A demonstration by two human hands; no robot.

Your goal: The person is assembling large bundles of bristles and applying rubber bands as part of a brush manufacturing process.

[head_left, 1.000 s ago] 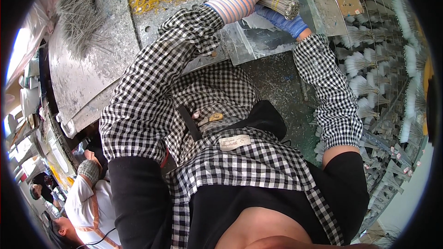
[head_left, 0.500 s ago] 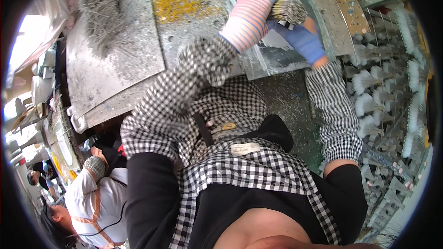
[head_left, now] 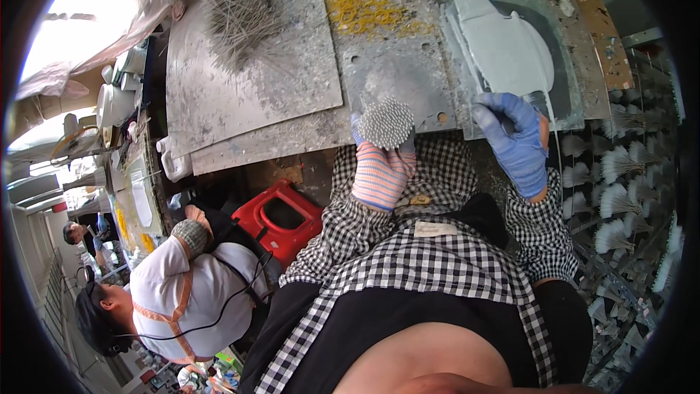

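My left hand (head_left: 380, 175), in a pink-and-blue striped glove, is closed around a round bundle of thin rods (head_left: 386, 123). The rods' pale, dotted ends face up, just off the workbench's near edge. My right hand (head_left: 514, 142), in a blue glove, has its fingers curled at the near edge of a glass plate (head_left: 572, 106). Whether anything sits in those fingers is hidden. A smooth white paste layer (head_left: 503, 36) covers much of the plate, and a thin pale strand (head_left: 555, 128) hangs beside the right hand.
Loose grey rods (head_left: 235, 11) lie piled on a grey board (head_left: 292, 80) at the left. Yellow rings (head_left: 364, 11) are scattered at the back. Racks of white fan-shaped pieces (head_left: 620, 157) stand at right. A red stool (head_left: 288, 222) and another person (head_left: 193, 299) are at left.
My left hand has brought the rod bundle from above the plate toward me and left, turning its dotted end up. My right hand has left the bundle and come nearer; the paste is now exposed.
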